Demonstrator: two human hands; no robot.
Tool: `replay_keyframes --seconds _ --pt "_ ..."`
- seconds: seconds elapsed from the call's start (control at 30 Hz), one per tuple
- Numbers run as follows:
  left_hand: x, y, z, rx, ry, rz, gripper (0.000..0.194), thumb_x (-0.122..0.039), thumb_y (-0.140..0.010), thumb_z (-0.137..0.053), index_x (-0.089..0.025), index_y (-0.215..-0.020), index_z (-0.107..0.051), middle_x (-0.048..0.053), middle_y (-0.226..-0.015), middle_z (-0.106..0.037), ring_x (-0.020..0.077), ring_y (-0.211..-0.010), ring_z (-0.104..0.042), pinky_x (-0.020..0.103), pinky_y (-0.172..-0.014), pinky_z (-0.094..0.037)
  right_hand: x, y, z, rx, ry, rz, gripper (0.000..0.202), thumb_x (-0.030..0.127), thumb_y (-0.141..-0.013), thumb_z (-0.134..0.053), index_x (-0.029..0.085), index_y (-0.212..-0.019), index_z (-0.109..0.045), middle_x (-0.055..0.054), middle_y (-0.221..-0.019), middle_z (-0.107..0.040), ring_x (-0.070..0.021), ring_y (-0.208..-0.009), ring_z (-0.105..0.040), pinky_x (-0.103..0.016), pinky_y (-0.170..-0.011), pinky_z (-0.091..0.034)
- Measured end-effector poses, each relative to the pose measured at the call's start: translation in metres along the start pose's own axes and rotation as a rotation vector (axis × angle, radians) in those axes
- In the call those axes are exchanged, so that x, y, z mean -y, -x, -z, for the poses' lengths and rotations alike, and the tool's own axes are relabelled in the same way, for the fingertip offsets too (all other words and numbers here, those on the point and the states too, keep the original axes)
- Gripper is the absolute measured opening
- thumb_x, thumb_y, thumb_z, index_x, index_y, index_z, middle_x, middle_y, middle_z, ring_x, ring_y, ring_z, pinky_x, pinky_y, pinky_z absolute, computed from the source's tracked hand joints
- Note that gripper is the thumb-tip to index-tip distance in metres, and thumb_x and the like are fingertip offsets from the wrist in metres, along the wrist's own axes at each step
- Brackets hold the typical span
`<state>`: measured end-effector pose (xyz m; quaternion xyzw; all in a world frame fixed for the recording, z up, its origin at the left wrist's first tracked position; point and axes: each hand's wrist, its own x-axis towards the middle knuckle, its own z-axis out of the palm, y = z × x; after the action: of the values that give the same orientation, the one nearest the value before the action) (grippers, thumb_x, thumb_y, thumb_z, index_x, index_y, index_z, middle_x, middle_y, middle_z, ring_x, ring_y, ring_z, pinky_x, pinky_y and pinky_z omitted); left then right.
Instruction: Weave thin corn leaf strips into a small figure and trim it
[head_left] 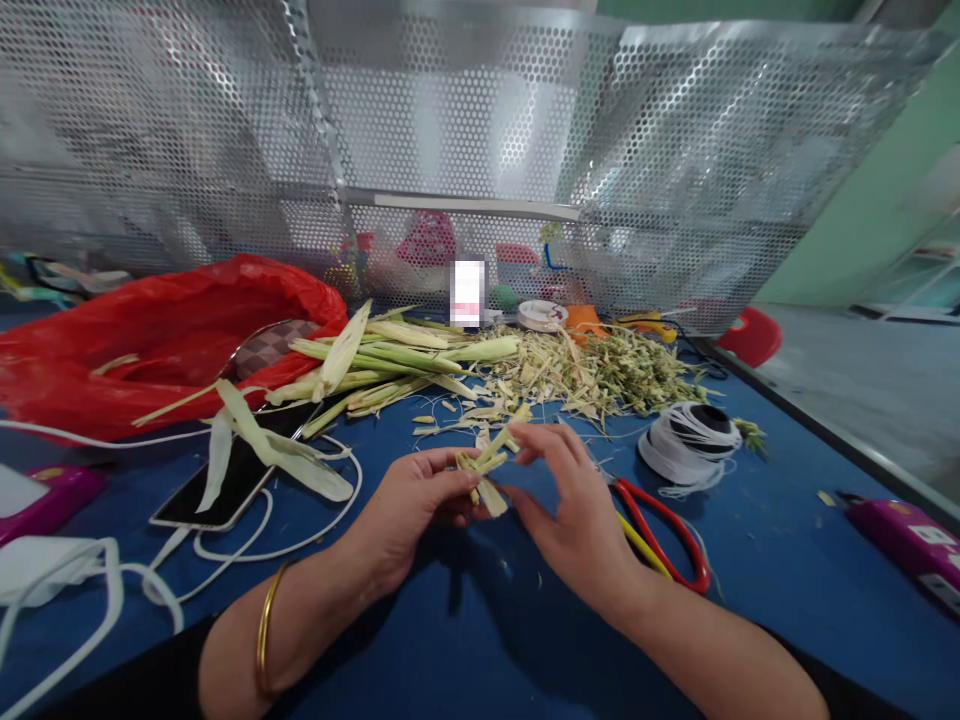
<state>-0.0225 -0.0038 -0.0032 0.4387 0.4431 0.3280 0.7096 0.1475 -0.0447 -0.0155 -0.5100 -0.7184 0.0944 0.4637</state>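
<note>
My left hand (420, 505) pinches a small bundle of folded pale-green husk strips (486, 470) between thumb and fingers, above the blue table. Just right of the bundle is my right hand (574, 510), its thumb and fingers apart and curved around the strip ends, with nothing visibly gripped. Beyond both hands lie long green and cream husk stalks (405, 360). A heap of small woven husk pieces and scraps (637, 370) sits to their right. Red-handled scissors (686, 540) lie beside my right wrist, partly hidden, next to a yellow item (645, 548).
A red plastic bag (172, 290) spreads at the left, near a phone (225, 490) with loose husk leaves on it and white cables. A spool of white cord (686, 445) stands at right, with a purple tool (907, 540) beyond. Perforated silver sheeting (450, 110) borders the back.
</note>
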Motion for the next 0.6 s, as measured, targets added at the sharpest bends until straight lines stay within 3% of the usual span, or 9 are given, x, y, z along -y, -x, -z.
replay_keyframes --seconds 0.1,0.2,0.43,0.6 --pt "-0.0006 -0.0009 0.0011 -0.011 0.030 0.019 0.031 -0.022 -0.070 -0.071 -0.012 -0.099 -0.068 0.003 -0.069 -0.069 0.0095 -0.055 -0.061 0.017 -0.051 -0.038 0.0019 -0.0040 0.0069 0.080 0.193 0.358 0.024 0.010 -0.084 -0.054 0.023 -0.102 -0.064 -0.006 -0.104 -0.065 -0.0204 -0.100 -0.057 -0.037 -0.088 -0.043" --pt "-0.0008 0.0008 0.0002 -0.003 -0.011 0.047 0.035 -0.024 -0.068 -0.073 -0.011 -0.100 -0.068 0.002 -0.065 -0.069 0.0103 -0.055 -0.062 0.017 -0.050 -0.038 0.0046 -0.0069 0.0097 0.088 0.247 0.490 0.021 0.009 -0.088 -0.051 0.023 -0.090 -0.066 -0.002 -0.089 -0.069 -0.0173 -0.090 -0.060 -0.037 -0.090 -0.040" --pt "0.0010 0.0052 -0.0043 0.131 -0.110 -0.027 0.030 -0.021 -0.068 -0.070 -0.013 -0.097 -0.071 0.004 -0.071 -0.071 0.0105 -0.057 -0.061 0.021 -0.059 -0.045 0.0020 -0.0051 0.0071 0.107 0.094 0.288 0.016 0.009 -0.089 -0.051 0.021 -0.083 -0.059 -0.002 -0.093 -0.069 -0.0150 -0.089 -0.062 -0.036 -0.092 -0.037" --pt "0.0032 0.0053 -0.0061 0.238 -0.177 -0.055 0.026 -0.019 -0.070 -0.065 -0.013 -0.095 -0.072 0.004 -0.074 -0.071 0.0096 -0.056 -0.056 0.024 -0.062 -0.048 -0.0025 -0.0032 0.0024 0.156 0.156 0.114 0.012 0.012 -0.088 -0.053 0.020 -0.079 -0.053 -0.002 -0.082 -0.063 -0.0164 -0.079 -0.056 -0.031 -0.074 -0.039"
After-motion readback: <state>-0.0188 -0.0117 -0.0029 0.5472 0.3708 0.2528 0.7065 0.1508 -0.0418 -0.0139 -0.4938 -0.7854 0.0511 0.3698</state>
